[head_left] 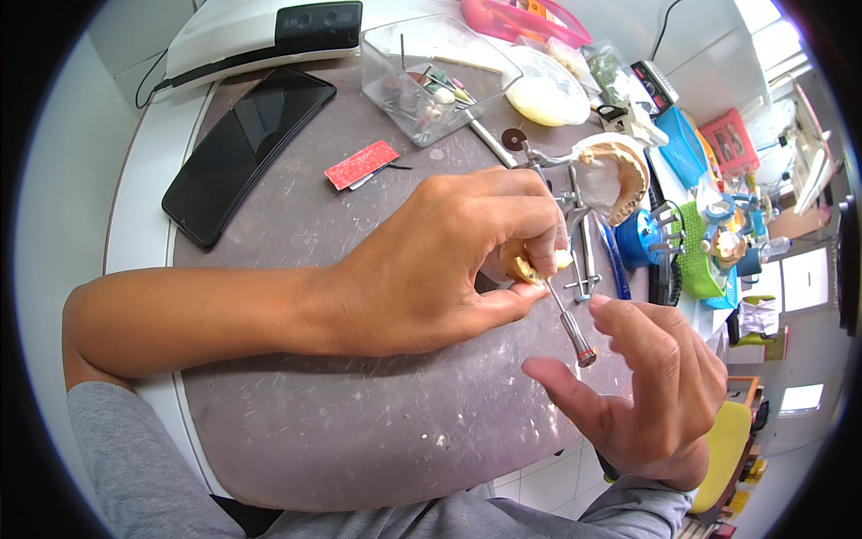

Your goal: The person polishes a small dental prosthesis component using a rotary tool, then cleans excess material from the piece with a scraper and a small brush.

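My left hand (431, 269) reaches in from the left over a grey work mat (359, 422), its fingertips pinched on a small yellowish dental piece (523, 267). A thin metal hand tool (571, 328) with a red-banded end slants down from that piece toward my right hand. My right hand (651, 395) is at the lower right with fingers spread; the tool's end lies between thumb and forefinger, and no closed grip on it shows.
Just beyond my left hand stands a metal articulator holding a tooth cast (620, 175). Farther back are a clear box of small burs (431, 81), a red card (362, 164), a black phone (242, 153) and a white device (260, 36). Blue and green holders (691, 247) crowd the right edge.
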A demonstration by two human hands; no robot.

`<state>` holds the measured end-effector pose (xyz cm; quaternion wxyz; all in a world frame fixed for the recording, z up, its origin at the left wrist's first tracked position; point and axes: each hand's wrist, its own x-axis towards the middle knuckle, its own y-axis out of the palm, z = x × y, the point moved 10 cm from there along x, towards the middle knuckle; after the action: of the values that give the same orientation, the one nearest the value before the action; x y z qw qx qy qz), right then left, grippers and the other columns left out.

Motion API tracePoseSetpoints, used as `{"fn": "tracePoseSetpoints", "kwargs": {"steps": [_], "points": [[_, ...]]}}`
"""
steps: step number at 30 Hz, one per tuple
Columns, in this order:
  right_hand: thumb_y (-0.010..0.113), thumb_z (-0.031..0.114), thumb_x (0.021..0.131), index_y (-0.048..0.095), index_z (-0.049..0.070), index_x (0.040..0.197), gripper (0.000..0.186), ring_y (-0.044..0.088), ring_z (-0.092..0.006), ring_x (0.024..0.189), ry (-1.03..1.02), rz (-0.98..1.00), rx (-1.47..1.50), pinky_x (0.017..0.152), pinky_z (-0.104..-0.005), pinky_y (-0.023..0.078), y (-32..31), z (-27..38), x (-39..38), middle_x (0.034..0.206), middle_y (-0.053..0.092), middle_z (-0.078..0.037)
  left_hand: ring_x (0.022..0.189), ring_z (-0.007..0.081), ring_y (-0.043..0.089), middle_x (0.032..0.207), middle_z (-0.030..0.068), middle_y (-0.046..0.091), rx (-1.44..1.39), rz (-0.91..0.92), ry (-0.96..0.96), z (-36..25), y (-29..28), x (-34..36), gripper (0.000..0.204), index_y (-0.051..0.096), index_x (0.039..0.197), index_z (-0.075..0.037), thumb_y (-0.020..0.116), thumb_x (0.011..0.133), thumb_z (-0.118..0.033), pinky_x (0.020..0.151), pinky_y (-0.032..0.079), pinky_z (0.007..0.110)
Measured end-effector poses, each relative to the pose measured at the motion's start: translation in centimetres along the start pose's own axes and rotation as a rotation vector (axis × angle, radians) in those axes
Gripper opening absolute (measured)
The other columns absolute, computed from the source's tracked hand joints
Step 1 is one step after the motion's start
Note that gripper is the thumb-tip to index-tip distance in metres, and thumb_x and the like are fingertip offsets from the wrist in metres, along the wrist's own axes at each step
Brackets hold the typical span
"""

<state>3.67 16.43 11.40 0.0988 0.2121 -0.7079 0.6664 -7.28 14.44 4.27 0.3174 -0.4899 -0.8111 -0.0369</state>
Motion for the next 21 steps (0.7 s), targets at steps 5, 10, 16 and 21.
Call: {"fn": "tracePoseSetpoints", "kwargs": {"steps": [5, 10, 16, 21], "points": [[0.085, 0.015, 0.072, 0.063, 0.001, 0.087, 0.03, 0.06, -0.0215, 0.056, -0.03, 0.04, -0.102, 0.049, -0.0297, 0.047, -0.2, 0.1, -0.2, 0.075, 0.065, -0.009, 0.087, 0.0165, 0.065, 0.102, 0.0124, 0.065, 0.016, 0.018, -0.015, -0.1, 0.2, 0.1, 0.017, 0.059, 0.08, -0.001, 0.073, 0.073, 0.007, 0.066, 0.052, 0.025], [0.082, 0.006, 0.07, 0.064, 0.002, 0.088, 0.026, 0.06, -0.0218, 0.057, -0.039, -0.05, -0.055, 0.05, -0.0298, 0.046, -0.7, 0.2, -0.4, 0.075, 0.065, -0.009, 0.091, 0.0198, 0.065, 0.102, 0.0126, 0.065, 0.029, 0.014, -0.004, -0.3, 0.2, 0.1, 0.017, 0.059, 0.08, -0.001, 0.073, 0.072, 0.006, 0.074, 0.052, 0.029], [0.077, -0.002, 0.07, 0.066, 0.002, 0.09, 0.023, 0.059, -0.0163, 0.061, 0.141, -0.194, 0.112, 0.051, -0.0249, 0.043, -2.7, -2.3, -2.0, 0.077, 0.066, -0.01, 0.098, 0.0198, 0.063, 0.105, 0.013, 0.064, 0.056, 0.04, 0.037, -0.5, 0.6, 0.3, 0.019, 0.058, 0.082, -0.002, 0.073, 0.073, 0.007, 0.079, 0.051, 0.028], [0.074, -0.007, 0.071, 0.069, 0.0, 0.093, 0.024, 0.058, -0.0131, 0.063, 0.213, -0.285, 0.235, 0.05, -0.0223, 0.041, -2.5, -3.9, -2.9, 0.08, 0.066, -0.011, 0.102, 0.0181, 0.062, 0.109, 0.0135, 0.062, 0.013, 0.084, -0.03, 0.1, 0.7, 0.2, 0.02, 0.059, 0.085, -0.003, 0.072, 0.075, 0.007, 0.084, 0.051, 0.029]]}}
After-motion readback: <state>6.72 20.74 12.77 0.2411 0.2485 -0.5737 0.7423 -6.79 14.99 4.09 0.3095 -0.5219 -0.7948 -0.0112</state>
